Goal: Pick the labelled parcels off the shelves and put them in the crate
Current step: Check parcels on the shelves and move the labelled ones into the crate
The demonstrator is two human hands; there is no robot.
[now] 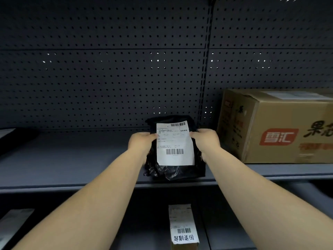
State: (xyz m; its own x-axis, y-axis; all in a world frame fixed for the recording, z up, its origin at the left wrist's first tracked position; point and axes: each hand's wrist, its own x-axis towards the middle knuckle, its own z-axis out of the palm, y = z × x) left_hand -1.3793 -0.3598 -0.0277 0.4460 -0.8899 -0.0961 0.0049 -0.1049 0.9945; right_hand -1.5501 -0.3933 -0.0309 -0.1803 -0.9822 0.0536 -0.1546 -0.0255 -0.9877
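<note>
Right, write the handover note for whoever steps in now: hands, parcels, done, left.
Left hand and right hand grip the black bag parcel by its sides; it sits on the upper shelf, not yet lifted.
Cardboard box stands right of it on the same shelf.
Small labelled parcel lies on the shelf below.
Crate not in view; nothing visibly packed.
Left: lift the bag, crate it, then the others.

Dark perforated back panel (108, 78) across the upper frame, split by a slotted upright (207, 69) right of centre, pinpoints of light through a few holes. Grey shelf board (72, 159) across the middle, its front edge running left to right. Below, at bottom right, a second grey shelf level (234, 237) in shadow.
</note>
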